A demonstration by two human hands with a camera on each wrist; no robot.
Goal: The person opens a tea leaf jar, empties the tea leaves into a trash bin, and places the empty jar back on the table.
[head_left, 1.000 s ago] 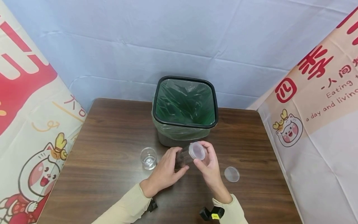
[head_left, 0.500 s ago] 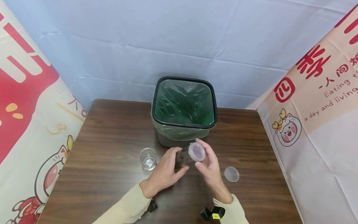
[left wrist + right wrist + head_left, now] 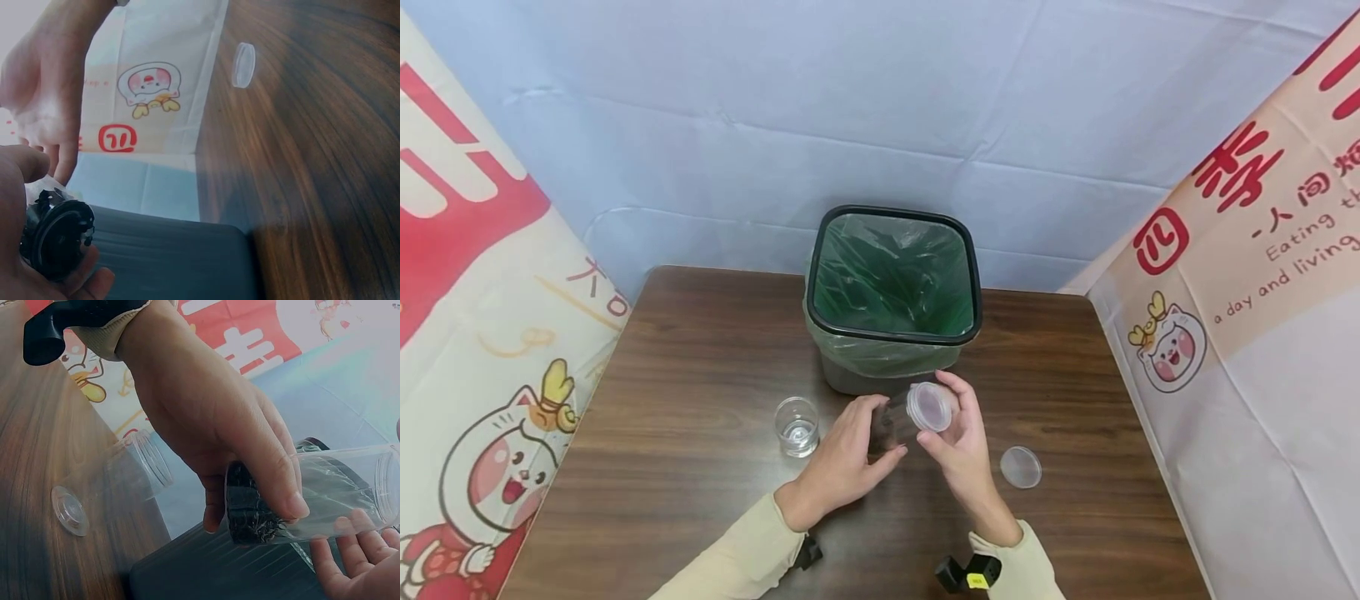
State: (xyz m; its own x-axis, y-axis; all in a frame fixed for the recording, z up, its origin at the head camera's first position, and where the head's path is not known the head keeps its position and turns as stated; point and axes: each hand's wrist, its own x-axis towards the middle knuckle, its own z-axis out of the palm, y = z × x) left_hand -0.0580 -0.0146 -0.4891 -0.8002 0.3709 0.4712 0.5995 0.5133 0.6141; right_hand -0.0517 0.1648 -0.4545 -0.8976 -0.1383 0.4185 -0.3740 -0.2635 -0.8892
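Observation:
My left hand (image 3: 844, 458) grips a clear jar (image 3: 331, 506) around its lower end, where clumpy black matter (image 3: 250, 509) shows. The jar is tilted, its translucent lid (image 3: 931, 407) facing up toward my right hand. My right hand (image 3: 964, 450) holds the lid end, thumb on the near side and fingers on the far side. In the right wrist view, right fingers (image 3: 356, 550) lie along the jar's side. In the left wrist view, the jar's dark base (image 3: 62, 244) points at the camera, with the left thumb and fingers curled around it.
An uncovered clear jar (image 3: 797, 427) stands on the wooden table (image 3: 700, 367), left of my hands. A loose clear lid (image 3: 1021, 467) lies to the right. Just beyond my hands stands a bin (image 3: 895, 337) with a green liner. Cloth backdrops surround the table.
The right thumb and index finger shift slightly around the lid. The left hand and the jar stay nearly where they were.

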